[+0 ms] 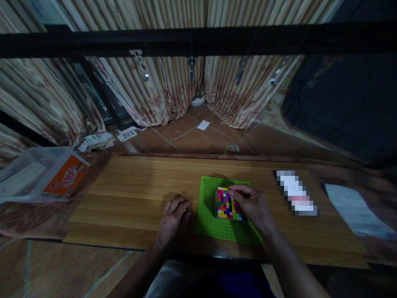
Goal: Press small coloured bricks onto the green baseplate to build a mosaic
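Observation:
A green studded baseplate [211, 225] lies on the wooden table. On it stands a block of many small coloured building bricks [223, 207], packed in rows of pink, yellow, red, blue and white, with a dark gap among them. My right hand [256, 205] is over the block's right side, thumb and index finger pinched at its top surface; whatever is between the fingertips is hidden. My left hand [173, 217] rests on the table left of the baseplate, fingers curled, with a tiny yellowish brick [186, 210] showing at the fingertips.
A pixelated phone-like object [296, 192] lies on the table's right side, with a pale sheet [359, 211] beyond it. At the left stands a clear plastic bin [34, 174] with an orange label. Striped curtains [173, 91] and a dark bar [198, 40] are behind the table.

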`<state>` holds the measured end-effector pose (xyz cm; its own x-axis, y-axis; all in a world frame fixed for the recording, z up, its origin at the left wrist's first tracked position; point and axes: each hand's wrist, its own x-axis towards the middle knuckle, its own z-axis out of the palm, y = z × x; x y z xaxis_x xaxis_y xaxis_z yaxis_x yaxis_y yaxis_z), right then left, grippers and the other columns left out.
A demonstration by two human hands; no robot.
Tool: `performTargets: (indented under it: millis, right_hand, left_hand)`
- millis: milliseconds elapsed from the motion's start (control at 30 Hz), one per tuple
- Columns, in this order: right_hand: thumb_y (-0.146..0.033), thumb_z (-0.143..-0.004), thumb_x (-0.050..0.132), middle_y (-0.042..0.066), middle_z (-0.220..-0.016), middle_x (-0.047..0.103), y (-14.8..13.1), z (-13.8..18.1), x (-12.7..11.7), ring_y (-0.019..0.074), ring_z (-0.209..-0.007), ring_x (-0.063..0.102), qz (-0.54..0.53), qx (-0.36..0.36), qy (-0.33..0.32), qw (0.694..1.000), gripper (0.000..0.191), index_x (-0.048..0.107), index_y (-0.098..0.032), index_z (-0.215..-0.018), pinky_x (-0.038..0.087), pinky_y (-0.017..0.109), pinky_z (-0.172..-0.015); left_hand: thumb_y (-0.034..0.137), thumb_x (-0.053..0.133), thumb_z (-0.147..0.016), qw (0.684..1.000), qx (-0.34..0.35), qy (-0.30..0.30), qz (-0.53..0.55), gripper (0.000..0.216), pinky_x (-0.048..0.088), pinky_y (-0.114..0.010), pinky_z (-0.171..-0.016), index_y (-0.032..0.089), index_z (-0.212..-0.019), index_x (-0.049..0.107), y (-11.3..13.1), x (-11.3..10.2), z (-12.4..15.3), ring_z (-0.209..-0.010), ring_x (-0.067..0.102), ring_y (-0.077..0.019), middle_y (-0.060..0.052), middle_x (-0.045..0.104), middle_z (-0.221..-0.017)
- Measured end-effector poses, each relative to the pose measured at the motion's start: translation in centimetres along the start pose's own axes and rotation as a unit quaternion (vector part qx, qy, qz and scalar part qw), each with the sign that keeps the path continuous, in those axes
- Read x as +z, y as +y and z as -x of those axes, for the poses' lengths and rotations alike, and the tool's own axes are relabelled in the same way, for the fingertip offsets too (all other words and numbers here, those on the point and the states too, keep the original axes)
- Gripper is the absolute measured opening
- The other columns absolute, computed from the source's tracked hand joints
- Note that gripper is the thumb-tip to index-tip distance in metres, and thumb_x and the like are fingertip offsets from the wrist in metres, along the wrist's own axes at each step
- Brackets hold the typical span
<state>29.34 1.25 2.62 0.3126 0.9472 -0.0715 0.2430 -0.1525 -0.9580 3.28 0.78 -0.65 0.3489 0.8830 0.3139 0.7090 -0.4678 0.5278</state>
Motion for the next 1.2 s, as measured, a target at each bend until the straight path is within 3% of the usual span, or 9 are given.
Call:
performTargets:
  millis: [433,633,900,1000,1100,1200]
  right_hand:
    - [-0.045,-0.07,0.073,0.004,-0.076,0.073,-0.3,-0.4,0.0,0.0183,-0.069,0.064,0.009,-0.018,-0.006,1.0,0.029,0.076,-0.02,-0.082,0.048,0.03,-0.062]
    - [-0.048,-0.07,0.072,0.005,-0.078,0.073,0.0,-0.2,0.1,0.0184,-0.068,0.064,-0.023,-0.009,-0.016,1.0,0.033,0.076,-0.019,-0.084,0.048,0.03,-0.062]
    - [-0.044,-0.08,0.065,0.007,-0.094,0.072,-0.4,1.5,-0.4,0.0233,-0.09,0.065,0.012,-0.108,0.093,0.99,0.027,0.075,-0.021,-0.089,0.05,0.039,-0.083]
    - [-0.042,-0.083,0.063,0.007,-0.093,0.07,-1.4,2.3,-0.8,0.024,-0.091,0.064,0.042,-0.155,0.123,0.979,0.024,0.074,-0.021,-0.087,0.051,0.041,-0.083]
    - [-0.04,-0.086,0.061,0.007,-0.095,0.069,-2.5,3.3,-0.6,0.0254,-0.093,0.064,0.071,-0.193,0.136,0.969,0.021,0.073,-0.023,-0.089,0.051,0.044,-0.084]
    - [-0.036,-0.089,0.058,0.005,-0.096,0.069,-3.3,4.5,0.5,0.0242,-0.094,0.063,0.089,-0.228,0.088,0.966,0.018,0.072,-0.027,-0.094,0.051,0.043,-0.084]
  left_hand:
    - [0.019,0.045,-0.093,1.0,0.024,0.004,0.001,0.022,0.051,-0.035,-0.082,0.022,-0.099,0.066,-0.1,0.7,0.0,-0.092,0.057,-0.0208,-0.006,0.066,-0.1]
    - [0.017,0.041,-0.094,0.997,0.076,-0.019,-0.023,0.025,0.049,-0.033,-0.082,0.021,-0.096,0.066,-0.1,1.5,-0.9,-0.092,0.055,-0.0207,-0.006,0.064,-0.097]
    - [0.017,0.042,-0.093,0.996,0.061,-0.057,0.018,0.025,0.047,-0.038,-0.088,0.02,-0.098,0.066,0.7,1.7,-2.3,-0.092,0.058,-0.0209,-0.006,0.067,-0.094]
    - [0.017,0.049,-0.09,0.997,0.031,-0.027,0.067,0.021,0.046,-0.039,-0.088,0.021,-0.096,0.068,1.0,1.1,-2.3,-0.094,0.059,-0.0222,-0.006,0.067,-0.094]
    - [0.019,0.055,-0.088,0.983,-0.044,0.024,0.174,0.018,0.045,-0.037,-0.087,0.024,-0.094,0.071,2.0,0.0,-2.6,-0.094,0.06,-0.0223,-0.005,0.069,-0.093]
    - [0.024,0.063,-0.084,0.916,-0.168,0.047,0.361,0.013,0.048,-0.031,-0.079,0.024,-0.093,0.072,3.8,-1.3,-3.3,-0.087,0.063,-0.0192,-0.003,0.071,-0.093]
